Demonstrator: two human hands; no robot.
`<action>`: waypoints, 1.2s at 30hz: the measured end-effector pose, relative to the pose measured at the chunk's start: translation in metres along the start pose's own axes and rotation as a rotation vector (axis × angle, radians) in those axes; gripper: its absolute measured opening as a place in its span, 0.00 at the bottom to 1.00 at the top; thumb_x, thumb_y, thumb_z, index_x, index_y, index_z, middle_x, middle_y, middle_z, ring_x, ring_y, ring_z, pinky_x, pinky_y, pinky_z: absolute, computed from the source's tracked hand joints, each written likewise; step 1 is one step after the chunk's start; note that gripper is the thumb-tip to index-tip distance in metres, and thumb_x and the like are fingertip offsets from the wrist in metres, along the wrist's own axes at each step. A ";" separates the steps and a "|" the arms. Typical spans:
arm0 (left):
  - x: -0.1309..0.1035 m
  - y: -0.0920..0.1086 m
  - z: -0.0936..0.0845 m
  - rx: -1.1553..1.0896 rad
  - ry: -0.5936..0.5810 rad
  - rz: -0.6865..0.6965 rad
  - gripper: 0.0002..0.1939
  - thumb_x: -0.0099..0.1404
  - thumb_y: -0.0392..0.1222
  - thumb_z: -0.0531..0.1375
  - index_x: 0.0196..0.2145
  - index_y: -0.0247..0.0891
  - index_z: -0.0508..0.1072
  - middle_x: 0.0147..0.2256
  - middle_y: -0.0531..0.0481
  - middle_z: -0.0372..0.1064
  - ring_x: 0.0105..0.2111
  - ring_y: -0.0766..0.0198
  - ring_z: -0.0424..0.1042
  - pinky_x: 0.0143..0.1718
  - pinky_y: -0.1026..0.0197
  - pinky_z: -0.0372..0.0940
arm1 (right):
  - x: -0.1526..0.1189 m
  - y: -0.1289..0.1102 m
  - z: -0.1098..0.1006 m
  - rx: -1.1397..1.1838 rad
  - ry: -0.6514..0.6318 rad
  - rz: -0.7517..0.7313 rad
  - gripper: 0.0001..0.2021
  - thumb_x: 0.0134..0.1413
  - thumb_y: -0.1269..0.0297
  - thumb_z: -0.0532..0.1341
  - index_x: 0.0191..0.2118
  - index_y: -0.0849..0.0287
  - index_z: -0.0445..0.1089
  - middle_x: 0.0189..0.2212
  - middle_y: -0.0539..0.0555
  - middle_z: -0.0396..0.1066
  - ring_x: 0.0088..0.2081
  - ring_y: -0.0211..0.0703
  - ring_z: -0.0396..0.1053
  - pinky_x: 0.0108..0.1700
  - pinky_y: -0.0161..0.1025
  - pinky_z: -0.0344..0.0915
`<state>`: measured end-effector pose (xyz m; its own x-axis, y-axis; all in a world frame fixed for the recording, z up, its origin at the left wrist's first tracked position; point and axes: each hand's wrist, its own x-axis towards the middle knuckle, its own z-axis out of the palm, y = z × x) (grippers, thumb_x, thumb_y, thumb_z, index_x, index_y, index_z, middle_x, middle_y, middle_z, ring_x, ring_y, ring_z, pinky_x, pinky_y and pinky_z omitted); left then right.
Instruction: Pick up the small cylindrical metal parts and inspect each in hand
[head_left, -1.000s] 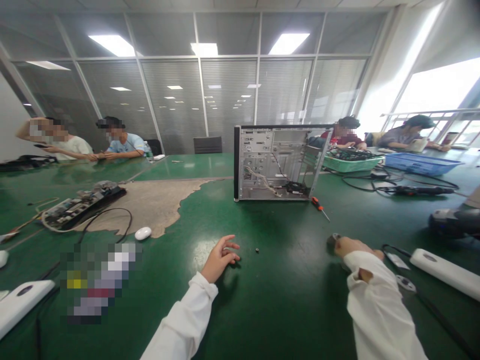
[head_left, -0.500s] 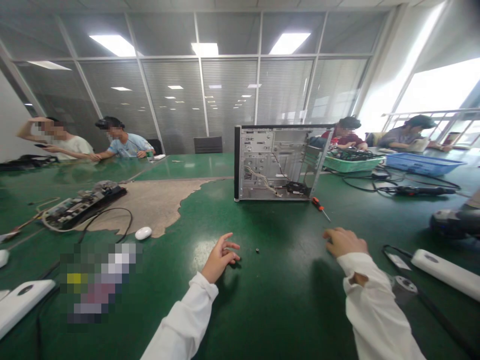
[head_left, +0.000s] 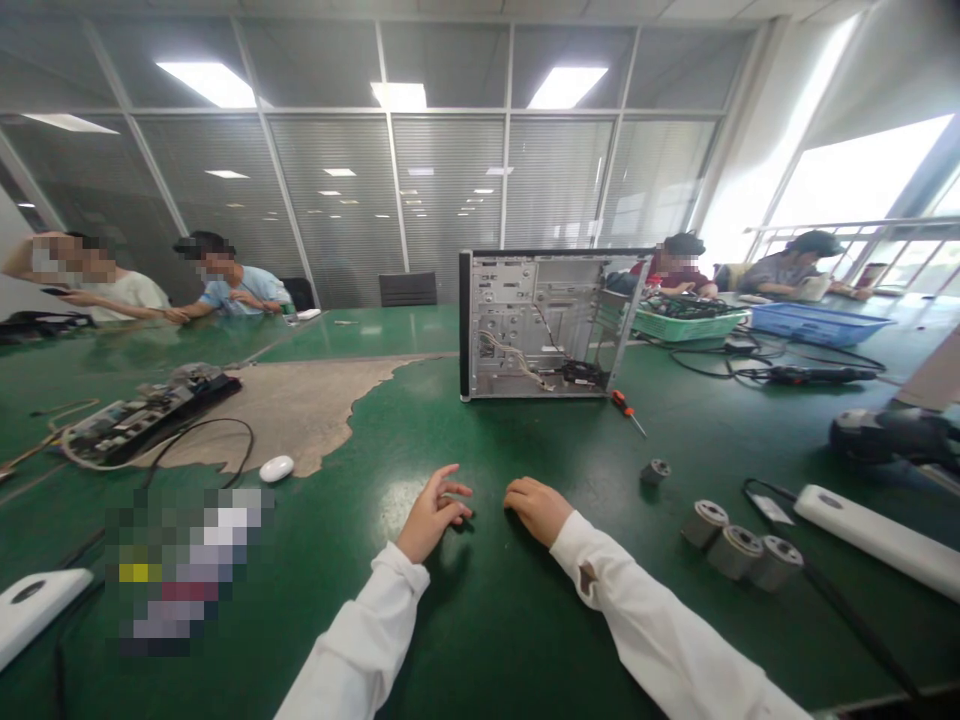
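Note:
My left hand [head_left: 436, 512] hovers over or rests on the green table [head_left: 480, 640], its fingers apart and nothing in them. To its right, my right hand [head_left: 537, 510] is low at the tabletop with its fingers together and bent down; what lies under the fingertips is hidden. Beyond both hands stands an open computer case [head_left: 551, 325], with cables and a black fan part inside. An orange and black screwdriver [head_left: 627, 411] lies at the case's right corner. Several metal cylinders [head_left: 736, 551] stand to the right of my right hand.
At the left are a circuit assembly [head_left: 150, 415], a white oval object [head_left: 276, 468] and black cable. A green basket [head_left: 690, 322], a blue basket [head_left: 817, 325], a power tool [head_left: 892, 436] and a white bar [head_left: 877, 540] are at the right. People sit across the table.
My right hand has moved left toward my left hand, onto the spot where a small dark piece lay. More metal cylinders now show where my right arm was. The view has turned slightly right.

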<state>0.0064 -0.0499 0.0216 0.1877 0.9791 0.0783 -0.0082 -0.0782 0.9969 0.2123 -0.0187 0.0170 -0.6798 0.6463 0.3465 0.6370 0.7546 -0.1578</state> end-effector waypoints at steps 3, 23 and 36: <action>0.001 0.000 -0.001 -0.008 0.006 -0.004 0.27 0.50 0.35 0.55 0.48 0.38 0.52 0.36 0.47 0.63 0.27 0.66 0.69 0.27 0.63 0.63 | -0.012 0.015 -0.022 -0.013 0.089 0.081 0.12 0.47 0.76 0.49 0.32 0.57 0.67 0.31 0.53 0.68 0.34 0.38 0.65 0.37 0.33 0.61; 0.005 0.003 -0.002 0.016 0.011 -0.016 0.27 0.50 0.35 0.54 0.48 0.37 0.53 0.36 0.47 0.63 0.27 0.68 0.69 0.27 0.64 0.62 | -0.174 0.088 -0.102 -0.323 0.360 0.747 0.10 0.43 0.64 0.49 0.29 0.57 0.66 0.30 0.54 0.70 0.32 0.45 0.67 0.33 0.39 0.60; 0.005 0.003 -0.001 0.007 0.017 -0.016 0.26 0.49 0.35 0.54 0.47 0.37 0.53 0.35 0.47 0.64 0.26 0.68 0.69 0.26 0.64 0.62 | -0.174 0.094 -0.102 -0.356 0.291 0.786 0.11 0.44 0.62 0.49 0.31 0.56 0.65 0.30 0.53 0.69 0.31 0.44 0.66 0.31 0.38 0.59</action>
<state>0.0059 -0.0453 0.0250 0.1712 0.9832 0.0630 0.0014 -0.0642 0.9979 0.4275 -0.0716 0.0362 0.0851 0.8691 0.4872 0.9857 -0.0020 -0.1686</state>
